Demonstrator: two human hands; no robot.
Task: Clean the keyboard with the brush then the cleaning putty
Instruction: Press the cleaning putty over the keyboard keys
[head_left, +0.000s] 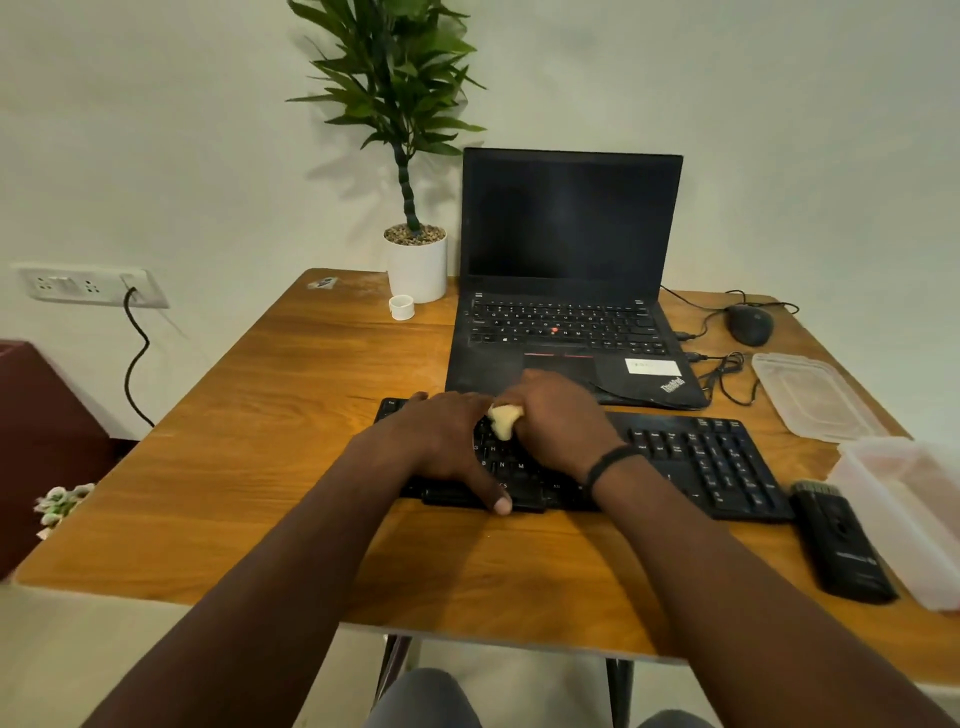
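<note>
Pale yellow cleaning putty (505, 419) sat pinched under the right hand (558, 423), fingers curled round the lump and pressing it down onto the letter keys of the black keyboard (701, 457). That suggested the putty stage of the job, with the brush (839, 540) already laid aside on the wooden desk (291, 415), just off the keyboard's right end.

The left hand (447, 441) lay flat across the keyboard's left half, fingers straight and spread, thumb reaching over the front edge; it gripped nothing and most likely only steadied the board against the putty's pull.

An open ThinkPad laptop (566, 291) stood right behind the keyboard, its front edge just beside the knuckles, so room to push away from the body was tight. To the right lay the number pad, uncovered and probably yet to be dabbed. Beyond it a clear plastic lid (815, 395) and a clear plastic container (904, 514) crowded the desk's right edge, near the brush. A wired mouse (749, 325) and its cables sat further back. The left side of the desk offered the widest bare wood, with a potted plant (415, 260) well back.
</note>
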